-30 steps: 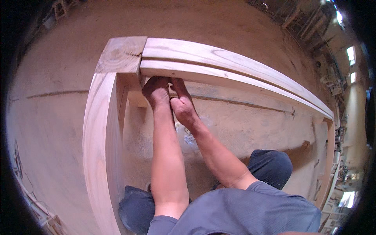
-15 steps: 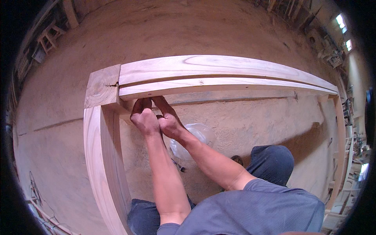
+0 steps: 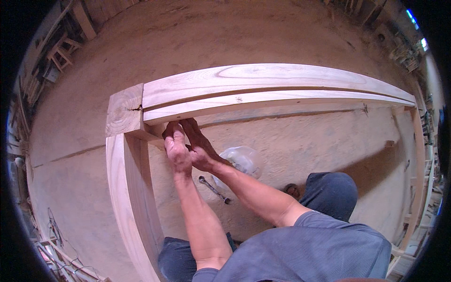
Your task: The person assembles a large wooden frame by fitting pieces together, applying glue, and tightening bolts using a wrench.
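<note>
Both hands are up against the underside of a pale grooved wooden rail (image 3: 277, 75), close to where it meets a square corner post (image 3: 124, 109). My left hand (image 3: 177, 149) is closed, its fingertips at the rail's lower face and mostly hidden. Right beside it, touching, my right hand (image 3: 201, 149) is closed too, with its fingers reaching up under the rail. Whatever the fingers pinch cannot be seen. Below the hands, a metal wrench (image 3: 214, 190) lies on the floor, next to a clear plastic bag (image 3: 244, 159) with small contents I cannot make out.
A second rail (image 3: 123, 188) runs from the corner post toward me on the left, and another frame member (image 3: 415, 174) stands on the right. My bent knee (image 3: 331, 192) is inside the frame. A wooden stool (image 3: 62, 54) and stacked timber line the far left wall.
My view has shifted slightly, so the wrench shows more fully between my forearms. Both hands stay at the rail's underside, with small shifts of the wrists and fingers.
</note>
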Available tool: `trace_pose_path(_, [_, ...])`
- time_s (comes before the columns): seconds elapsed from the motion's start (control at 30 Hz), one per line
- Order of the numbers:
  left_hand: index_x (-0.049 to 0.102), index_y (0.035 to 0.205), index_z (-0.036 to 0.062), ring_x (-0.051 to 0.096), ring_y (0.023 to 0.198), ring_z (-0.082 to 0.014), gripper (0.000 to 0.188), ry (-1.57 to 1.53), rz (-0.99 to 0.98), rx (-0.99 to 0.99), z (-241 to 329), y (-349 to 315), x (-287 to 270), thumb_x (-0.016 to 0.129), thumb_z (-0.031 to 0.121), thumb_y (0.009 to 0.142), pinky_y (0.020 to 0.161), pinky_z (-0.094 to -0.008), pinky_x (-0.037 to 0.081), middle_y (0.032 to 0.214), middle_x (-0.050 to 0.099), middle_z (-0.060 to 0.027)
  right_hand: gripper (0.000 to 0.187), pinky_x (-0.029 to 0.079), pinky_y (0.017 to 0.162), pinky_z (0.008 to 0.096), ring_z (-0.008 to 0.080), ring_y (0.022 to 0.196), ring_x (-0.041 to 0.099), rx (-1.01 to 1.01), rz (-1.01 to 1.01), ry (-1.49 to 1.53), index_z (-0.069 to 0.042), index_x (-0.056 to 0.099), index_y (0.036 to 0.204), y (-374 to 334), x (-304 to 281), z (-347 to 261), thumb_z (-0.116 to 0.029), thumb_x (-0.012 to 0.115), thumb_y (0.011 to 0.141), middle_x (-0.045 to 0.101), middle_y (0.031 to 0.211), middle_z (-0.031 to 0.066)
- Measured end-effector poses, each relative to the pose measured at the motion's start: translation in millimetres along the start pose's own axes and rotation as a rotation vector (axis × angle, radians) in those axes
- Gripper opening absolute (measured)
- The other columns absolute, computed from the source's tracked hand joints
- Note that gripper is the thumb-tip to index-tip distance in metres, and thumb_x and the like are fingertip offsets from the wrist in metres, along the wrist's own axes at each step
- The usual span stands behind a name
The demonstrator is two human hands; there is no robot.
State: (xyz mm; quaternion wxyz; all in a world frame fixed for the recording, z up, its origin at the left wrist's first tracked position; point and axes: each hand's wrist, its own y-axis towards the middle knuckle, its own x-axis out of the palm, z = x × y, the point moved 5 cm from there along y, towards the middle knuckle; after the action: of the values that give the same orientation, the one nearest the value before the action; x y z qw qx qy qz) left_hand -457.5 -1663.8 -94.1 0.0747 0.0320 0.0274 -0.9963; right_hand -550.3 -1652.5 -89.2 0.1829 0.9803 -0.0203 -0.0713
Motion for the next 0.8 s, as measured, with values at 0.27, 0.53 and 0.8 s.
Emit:
trace_pose_path(0.27, [0.056,0.132,-0.0005,0.051,0.114,-0.0215,0.039,0.022,-0.21,0.233,3,3,-5,0.046,0.027,0.105,0.103,-0.0336,0.038,0.126,0.058,-0.0094,0.083,0.041,0.107,0.0461,0.0437,0.139,0.034,0.013,-0.031,-0.049,-0.009,0.023,0.152,0,6,5,-0.02,0.067,0.083,0.03,0.151,0.023])
trace_pose_path(0.53, [0.052,0.136,0.0003,0.049,0.118,-0.0189,0.04,0.013,-0.252,0.063,-5,1,-9,0.049,0.024,0.104,0.104,-0.0335,0.037,0.129,0.056,-0.0088,0.085,0.042,0.104,0.047,0.0471,0.138,0.033,-0.033,0.034,-0.07,-0.006,0.021,0.152,-3,12,8,-0.019,0.068,0.082,0.027,0.153,0.0268])
trace_pose_path(0.8, [0.055,0.133,0.0012,0.051,0.118,-0.0154,0.036,-0.251,-0.224,0.056,-1,6,-4,0.049,0.023,0.105,0.104,-0.0306,0.038,0.131,0.057,-0.005,0.085,0.044,0.102,0.0485,0.0487,0.136,0.035,-0.136,0.051,-0.281,-0.007,0.025,0.151,2,16,13,-0.021,0.071,0.08,0.03,0.151,0.0261])
